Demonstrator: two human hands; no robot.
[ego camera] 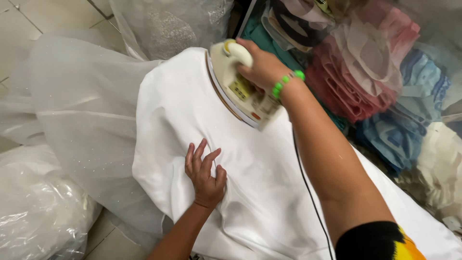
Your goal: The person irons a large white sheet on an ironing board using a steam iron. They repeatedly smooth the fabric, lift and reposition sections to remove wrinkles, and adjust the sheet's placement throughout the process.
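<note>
- Two hands are at work on the white cloth (269,183), which lies spread over the padded board in front of me.
- My right hand (262,65) is clenched round the pale handle of the iron (238,89), which rests flat on the cloth at its far end.
- A green bead bracelet (286,81) sits on that wrist, and a black cord (308,192) trails along the cloth under my forearm.
- My left hand (206,175) lies released, fingers spread, pressing flat on the cloth nearer to me.
- Sheer tulle (82,110) hangs off to the left; folded coloured fabrics (380,91) are heaped on the right.
</note>
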